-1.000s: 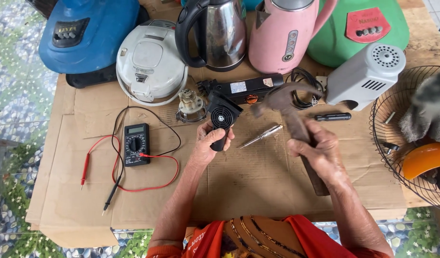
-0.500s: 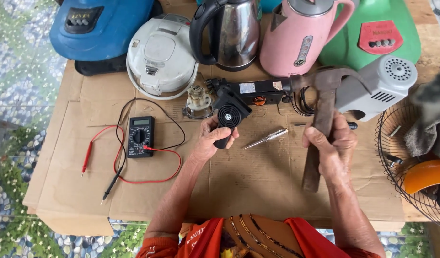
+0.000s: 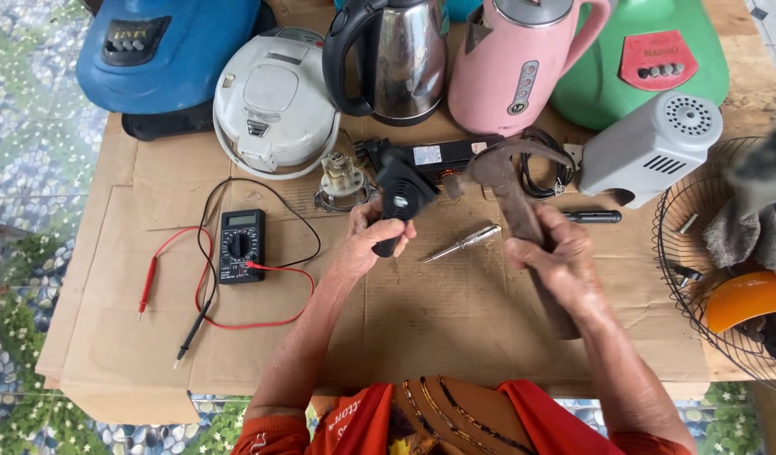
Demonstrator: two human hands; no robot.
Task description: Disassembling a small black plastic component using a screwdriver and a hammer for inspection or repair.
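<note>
My left hand (image 3: 367, 240) grips the black handle of a small black power tool (image 3: 402, 195) and holds it over the cardboard-covered table (image 3: 422, 312). My right hand (image 3: 561, 257) is closed round the brown wooden handle of a claw hammer (image 3: 510, 181). The hammer's rusty head is tilted left and sits right beside the black tool's body. A silver screwdriver (image 3: 464, 244) lies on the cardboard between my two hands.
A black multimeter (image 3: 240, 246) with red and black leads lies at left. Along the back stand a blue appliance (image 3: 165, 55), white rice cooker (image 3: 274, 101), steel kettle (image 3: 396, 59), pink kettle (image 3: 519, 63) and green appliance (image 3: 649, 59). A grey motor housing (image 3: 649, 147) and fan guard (image 3: 725, 270) sit at right.
The hammer was raised upright half a second ago; now its head has swung down and left against the black tool. My left hand has kept its hold on the tool.
</note>
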